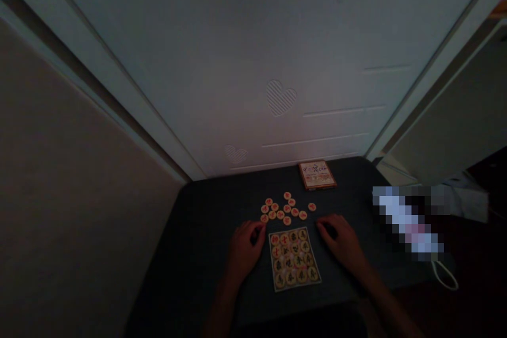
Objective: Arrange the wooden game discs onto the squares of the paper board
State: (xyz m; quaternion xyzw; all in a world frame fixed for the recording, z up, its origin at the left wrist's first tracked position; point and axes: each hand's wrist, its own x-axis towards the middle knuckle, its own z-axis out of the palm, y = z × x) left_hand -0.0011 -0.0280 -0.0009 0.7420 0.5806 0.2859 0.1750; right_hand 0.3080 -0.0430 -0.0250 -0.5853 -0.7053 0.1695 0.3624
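Note:
Round wooden Chinese chess pieces with red characters (287,208) lie in a loose cluster on the dark table. In front of them is a square tray (274,289) filled with rows of pieces, most marked in black and a few in red. My left hand (246,247) is left of the tray, its fingers curled into a pinch at the near edge of a red-marked chess piece (264,218). Right of the tray rests my right hand (341,242), thumb and fingers drawn together, with nothing visible between them. One separate red piece (312,207) lies just beyond it.
A flat box with a printed lid (317,175) stands at the table's back edge. Behind the table (209,206) rises a pale panel (253,63) with heart reliefs. On the right, a blurred-out object (407,222) lies near a white cord loop (446,277). The light is dim.

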